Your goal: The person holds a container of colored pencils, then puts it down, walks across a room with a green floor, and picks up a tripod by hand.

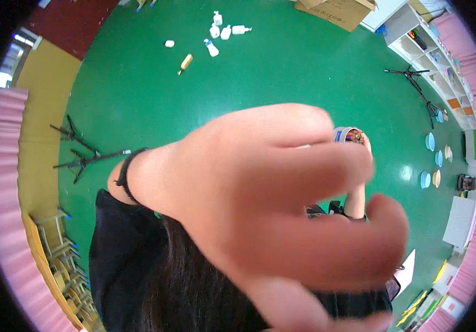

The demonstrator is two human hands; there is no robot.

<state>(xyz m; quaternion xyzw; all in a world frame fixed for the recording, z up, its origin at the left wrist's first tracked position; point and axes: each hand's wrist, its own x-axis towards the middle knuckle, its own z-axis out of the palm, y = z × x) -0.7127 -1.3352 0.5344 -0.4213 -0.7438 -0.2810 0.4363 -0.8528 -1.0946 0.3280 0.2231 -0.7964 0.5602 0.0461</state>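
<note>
My left hand [282, 216] fills the middle of the view, very close to the lens and blurred. Its fingers are spread and nothing shows in it. A black band [129, 172] circles its wrist. My right forearm [354, 200] rises behind it. My right hand [365, 145] is mostly hidden by the left one, and at its top it holds a small grey-rimmed round thing [348, 134] with brownish contents. Dark hair [193, 288] and my black top [119, 249] lie below.
Several white bottles [220, 30] and a tan one [186, 62] lie on the green floor [282, 72] far ahead. Black tripods lie at left [80, 157] and right [417, 83]. A cardboard box [334, 10], white shelves [442, 66], round blue and tan discs [430, 141] and stacked wooden chairs [63, 271] ring the room.
</note>
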